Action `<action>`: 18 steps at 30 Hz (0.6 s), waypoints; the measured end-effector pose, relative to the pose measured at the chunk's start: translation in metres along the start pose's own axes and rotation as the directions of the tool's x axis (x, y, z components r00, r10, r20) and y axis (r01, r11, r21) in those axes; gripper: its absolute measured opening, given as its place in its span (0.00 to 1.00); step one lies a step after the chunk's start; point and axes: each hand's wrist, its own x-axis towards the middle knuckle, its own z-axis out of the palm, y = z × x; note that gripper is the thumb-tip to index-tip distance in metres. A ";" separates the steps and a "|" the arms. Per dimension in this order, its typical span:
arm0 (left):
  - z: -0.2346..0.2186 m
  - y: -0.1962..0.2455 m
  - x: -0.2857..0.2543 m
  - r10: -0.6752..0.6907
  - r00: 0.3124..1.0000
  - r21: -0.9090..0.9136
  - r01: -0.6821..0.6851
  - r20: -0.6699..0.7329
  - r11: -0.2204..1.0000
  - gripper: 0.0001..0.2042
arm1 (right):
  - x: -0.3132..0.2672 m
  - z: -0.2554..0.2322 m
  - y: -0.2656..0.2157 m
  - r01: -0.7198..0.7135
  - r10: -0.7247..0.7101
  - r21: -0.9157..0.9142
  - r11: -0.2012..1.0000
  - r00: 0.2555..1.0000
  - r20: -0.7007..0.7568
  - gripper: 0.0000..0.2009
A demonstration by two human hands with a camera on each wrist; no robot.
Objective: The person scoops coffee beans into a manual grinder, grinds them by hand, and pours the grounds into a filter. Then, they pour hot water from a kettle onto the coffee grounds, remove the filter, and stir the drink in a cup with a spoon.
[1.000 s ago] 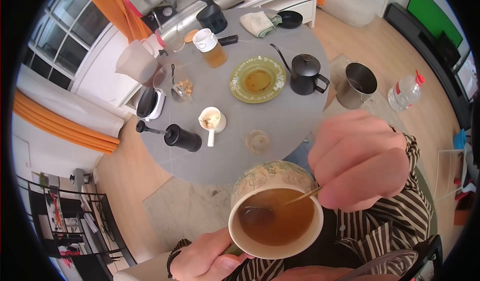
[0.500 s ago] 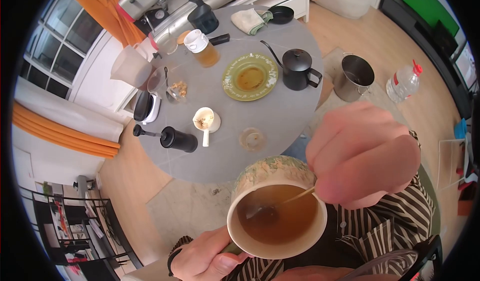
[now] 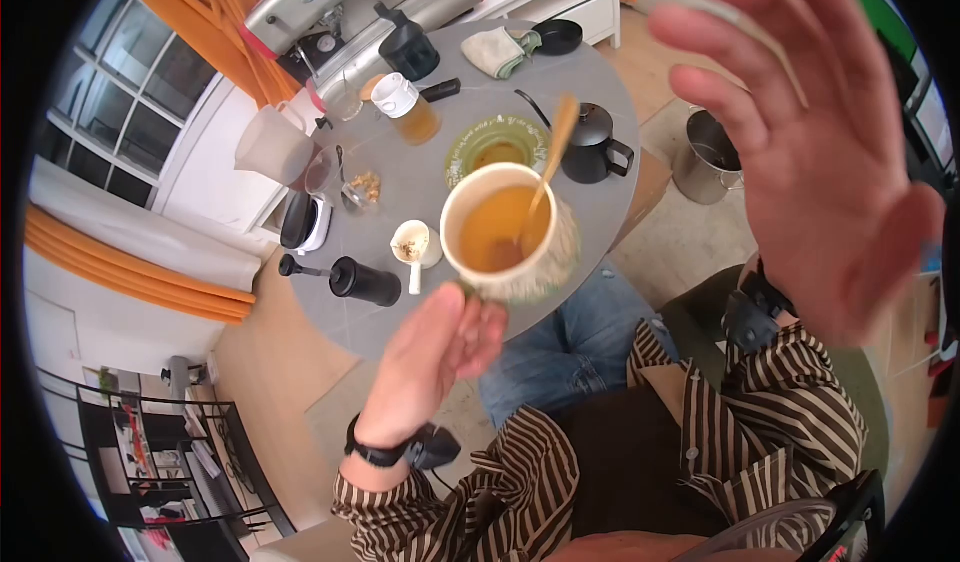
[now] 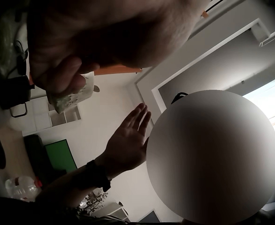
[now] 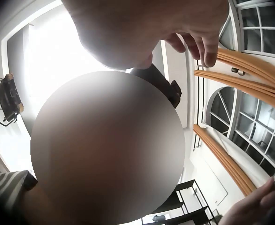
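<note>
Grey round surface: kettle and green plate sitting behind the raised cup. Left hand is gripping the cup, spoon standing in the amber drink, apparently stirred, undrunk. Right hand is hovering beside, fingers spread.

The left hand is raised at about 7 o'clock, forearm slanting up from the striped sleeve, its grip pinched between thumb and curled fingers. The right hand is lifted at 2 o'clock, palm open, fingers spread straight.
</note>
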 end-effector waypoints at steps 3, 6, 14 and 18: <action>0.002 -0.004 0.034 0.041 0.997 -0.023 -0.043 -0.066 0.999 0.17 | -0.059 -0.100 -0.046 0.046 -0.045 -0.013 0.999 0.998 0.032 0.41; -0.011 -0.015 0.068 0.109 0.992 -0.038 -0.112 -0.065 0.993 0.17 | -0.030 -0.054 -0.032 0.094 -0.092 -0.022 0.995 0.994 0.060 0.40; -0.042 -0.033 0.140 0.129 0.984 -0.022 -0.133 -0.122 0.991 0.16 | 0.016 -0.025 -0.005 0.184 -0.176 -0.049 0.982 0.976 0.127 0.37; -0.050 -0.037 0.165 0.111 0.982 -0.090 -0.126 -0.156 0.988 0.16 | -0.001 -0.052 -0.019 0.238 -0.221 -0.077 0.968 0.959 0.179 0.36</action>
